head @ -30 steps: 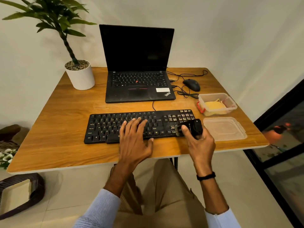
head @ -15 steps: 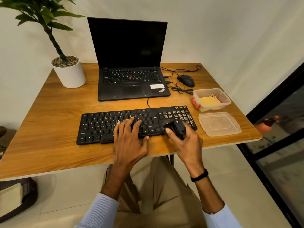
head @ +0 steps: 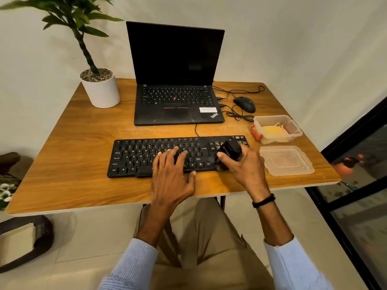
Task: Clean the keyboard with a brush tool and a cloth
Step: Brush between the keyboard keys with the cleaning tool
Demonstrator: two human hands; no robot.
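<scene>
One wide camera on my head, facing forward and down, my lap (head: pixel 209 248) at the bottom edge, keyboard (head: pixel 134 155) on the table (head: pixel 73 153) close below, wall (head: pixel 293 38) beyond.

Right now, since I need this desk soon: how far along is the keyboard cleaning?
Done: lid off the container. In hand: the right hand grips the brush tool on the right of the keyboard; the left hand rests on the keys. Left: wiping; cloth sits in the container.

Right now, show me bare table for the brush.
Widest: bare wooden tabletop left of the black wired keyboard, up to the white plant pot. Narrower: strip between keyboard and black laptop. The right edge is crowded: black mouse, clear plastic box, its lid.
</scene>
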